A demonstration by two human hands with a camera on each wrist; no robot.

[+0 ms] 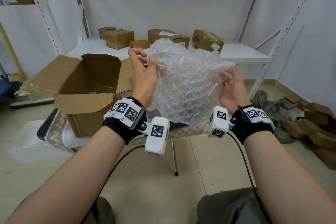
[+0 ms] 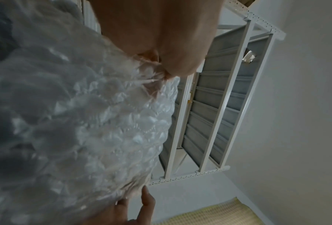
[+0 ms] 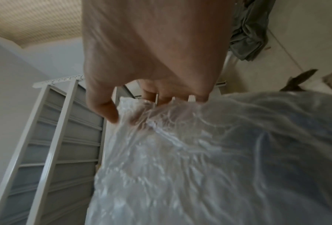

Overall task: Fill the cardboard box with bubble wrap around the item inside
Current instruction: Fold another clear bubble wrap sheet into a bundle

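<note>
Left hand [image 1: 143,76], right hand [image 1: 231,91] pinch bubble wrap [image 1: 183,85]; box labels seemingly unreadable.

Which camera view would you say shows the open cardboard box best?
The head view: the open cardboard box sits left of the bubble wrap, flaps spread, interior partly visible. Neither wrist view shows the box, only bubble wrap, fingers and shelving.

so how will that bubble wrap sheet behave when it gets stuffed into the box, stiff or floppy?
Likely floppy: the bubble wrap sags and creases between the left hand and right hand, which each pinch an edge. Probably light, since fingertip pinches alone hold it up. It should crumple easily into the open cardboard box, though it may spring back a little.
</note>
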